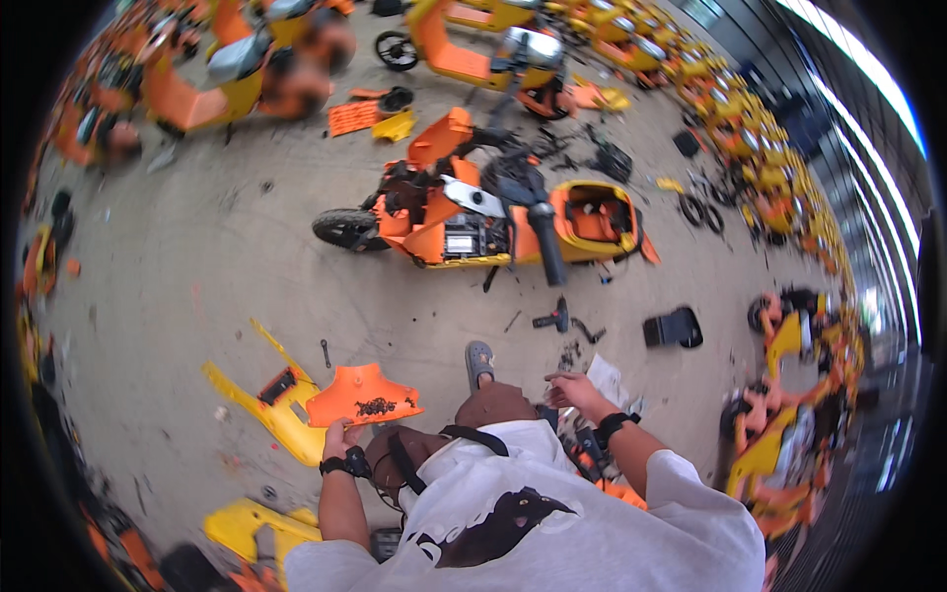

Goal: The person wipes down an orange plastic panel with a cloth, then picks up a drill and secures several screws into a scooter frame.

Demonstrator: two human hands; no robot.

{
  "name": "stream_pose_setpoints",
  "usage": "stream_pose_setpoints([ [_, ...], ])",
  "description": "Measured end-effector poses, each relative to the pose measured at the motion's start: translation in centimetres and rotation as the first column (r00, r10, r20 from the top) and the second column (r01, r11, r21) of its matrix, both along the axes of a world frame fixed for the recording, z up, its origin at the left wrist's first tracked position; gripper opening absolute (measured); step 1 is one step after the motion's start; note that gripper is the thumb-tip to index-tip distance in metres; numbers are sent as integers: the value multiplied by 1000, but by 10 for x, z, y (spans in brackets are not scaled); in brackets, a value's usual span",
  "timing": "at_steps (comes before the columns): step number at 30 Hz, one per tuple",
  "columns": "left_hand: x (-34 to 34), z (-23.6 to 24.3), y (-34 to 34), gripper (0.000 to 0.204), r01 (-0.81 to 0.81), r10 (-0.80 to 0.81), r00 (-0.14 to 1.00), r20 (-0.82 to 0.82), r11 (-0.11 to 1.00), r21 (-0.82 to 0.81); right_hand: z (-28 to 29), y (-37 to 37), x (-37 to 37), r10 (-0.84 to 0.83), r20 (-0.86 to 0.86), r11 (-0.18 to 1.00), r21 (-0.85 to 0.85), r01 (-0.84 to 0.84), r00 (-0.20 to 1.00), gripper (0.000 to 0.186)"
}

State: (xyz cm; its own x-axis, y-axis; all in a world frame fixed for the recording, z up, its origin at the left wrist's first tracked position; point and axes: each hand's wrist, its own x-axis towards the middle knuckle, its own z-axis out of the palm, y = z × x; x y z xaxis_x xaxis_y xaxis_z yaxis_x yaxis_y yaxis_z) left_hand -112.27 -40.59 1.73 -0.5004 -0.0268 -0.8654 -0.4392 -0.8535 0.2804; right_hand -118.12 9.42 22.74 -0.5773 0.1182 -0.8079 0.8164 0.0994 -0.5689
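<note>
My left hand [340,437] grips the lower edge of an orange plastic panel [345,387], and a pile of small dark pieces [377,407], which look like screws, lies on it. A yellow body panel [286,414] with a dark slot rests on the floor just beyond that hand. My right hand [577,392] is held out over the floor by my right knee, fingers stretched and nothing visible in them. In front of me stands a partly stripped orange and yellow scooter [424,242], its inner parts and a black handlebar grip [547,245] exposed.
A cordless drill [558,316] lies between me and the scooter, a wrench [326,353] to the left. At right is a black tray-like part [674,329]. More panels [247,528] lie near my left side. Other scooters [473,59] line the far and right sides.
</note>
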Motion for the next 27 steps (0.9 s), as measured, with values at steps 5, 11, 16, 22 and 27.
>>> stream_pose_setpoints([
  [5,-19,-103,69,24,-49,52,997,59,997,-62,-116,-39,-97,345,-5,934,-100,-344,939,32],
  [11,0,-202,166,28,-290,295,940,173,955,-57,-214,-98,-109,319,314,945,-176,-276,894,22],
  [16,10,-325,214,28,-256,271,918,289,963,-88,-365,-89,-83,431,482,892,-358,-277,763,19],
  [22,13,-445,245,25,-402,392,891,231,916,-3,-412,-108,-101,358,468,898,-409,-161,808,19],
  [27,36,-507,280,28,-445,426,875,229,895,36,-412,-92,-120,402,366,797,-592,-124,840,19],
])
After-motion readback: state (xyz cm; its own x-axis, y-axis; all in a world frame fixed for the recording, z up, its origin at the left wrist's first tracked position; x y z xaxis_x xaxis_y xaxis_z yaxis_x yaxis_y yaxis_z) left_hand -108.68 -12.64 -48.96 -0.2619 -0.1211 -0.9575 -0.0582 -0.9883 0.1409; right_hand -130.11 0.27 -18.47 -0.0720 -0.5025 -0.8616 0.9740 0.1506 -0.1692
